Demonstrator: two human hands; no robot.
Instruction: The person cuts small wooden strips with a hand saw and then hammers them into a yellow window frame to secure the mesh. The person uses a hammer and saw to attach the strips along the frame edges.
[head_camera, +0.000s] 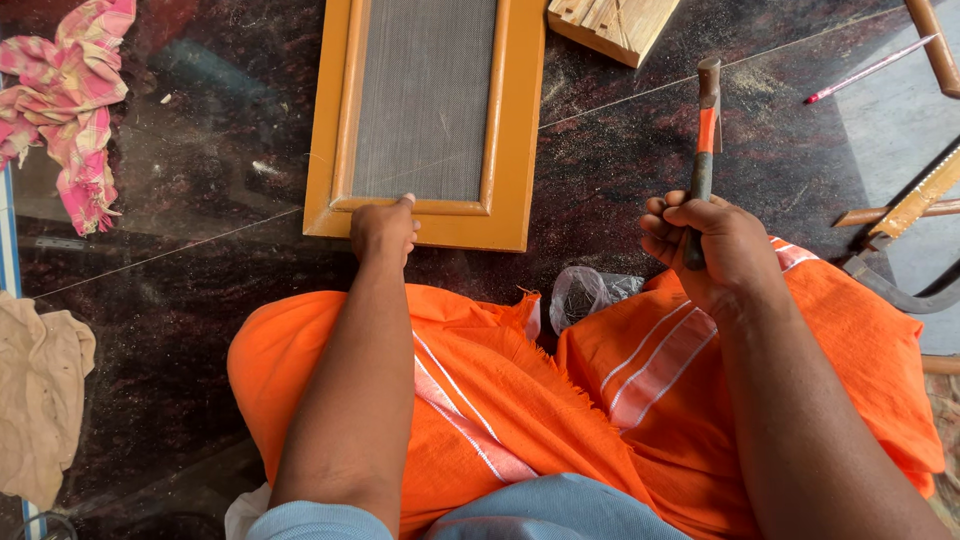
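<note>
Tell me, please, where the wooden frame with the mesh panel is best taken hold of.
Probably by its near bottom rail, from the person's side: the frame lies flat on the dark floor, that rail is nearest, and the left hand already rests there. The right hand holds the hammer.

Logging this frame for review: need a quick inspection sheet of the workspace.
Surface: dark polished floor, dusty.
Job's things: orange wooden frame with grey mesh, flat on the floor; hammer.
Clutter: pink checked cloth, beige cloth, plastic bag, wood block, pencil, wood strips at right.
Grippers: left hand presses the frame's near edge; right hand grips the hammer, head raised.
Cables: nothing seen.
Surroundings: orange cloth over lap.
</note>
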